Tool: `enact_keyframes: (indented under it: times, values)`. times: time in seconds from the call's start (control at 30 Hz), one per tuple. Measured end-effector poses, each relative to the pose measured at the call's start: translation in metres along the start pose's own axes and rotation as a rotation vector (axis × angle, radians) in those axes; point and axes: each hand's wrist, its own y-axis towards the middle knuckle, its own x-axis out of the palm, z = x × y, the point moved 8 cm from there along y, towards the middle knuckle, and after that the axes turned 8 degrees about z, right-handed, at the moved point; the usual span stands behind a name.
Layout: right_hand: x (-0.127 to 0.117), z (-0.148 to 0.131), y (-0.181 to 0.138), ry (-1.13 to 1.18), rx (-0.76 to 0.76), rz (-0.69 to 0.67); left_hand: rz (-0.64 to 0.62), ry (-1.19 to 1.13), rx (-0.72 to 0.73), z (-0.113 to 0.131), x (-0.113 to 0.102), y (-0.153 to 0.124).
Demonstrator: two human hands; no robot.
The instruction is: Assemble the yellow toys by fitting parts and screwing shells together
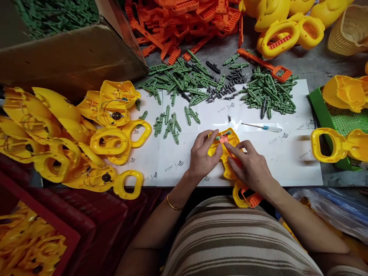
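A yellow plastic shell half (232,136) lies hollow side up on the white paper at the table's near edge, its handle ring (238,196) towards my body. My left hand (203,154) grips the shell's left side, thumb and fingers bent around its upper end. My right hand (253,165) has its fingers closed on the orange lever (225,142) that lies along the shell. The lever's orange grip (254,199) shows below my right wrist. A green plastic piece (223,135) lies across the lever's top end. My fingers partly hide the shell's inside.
Green plastic pieces (268,92) and small black springs (230,82) lie beyond my hands. A screwdriver (263,127) rests to the right. Yellow shells with wires (112,111) are heaped left. Orange levers (184,23), a cardboard box (74,53) and a green basket (319,115) stand around.
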Motion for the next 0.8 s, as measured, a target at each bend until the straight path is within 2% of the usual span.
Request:
enact_keyframes:
  times: [0.13,0.23,0.37,0.67,0.8]
  values:
    - [0.003,0.000,-0.004,0.015,-0.035,0.015,-0.042,-0.058,-0.138,-0.004,0.004,0.003]
    - [0.001,0.002,-0.014,0.165,-0.054,0.090,-0.034,-0.074,-0.206,-0.006,0.010,0.003]
    - [-0.002,0.009,-0.028,0.365,-0.003,0.211,-0.026,-0.060,-0.186,-0.004,0.016,0.004]
    - [-0.007,0.001,-0.035,0.299,-0.045,0.335,-0.005,-0.065,-0.161,-0.003,0.014,0.002]
    - [-0.004,-0.003,-0.039,0.297,-0.068,0.321,-0.005,-0.075,-0.154,-0.003,0.014,0.002]
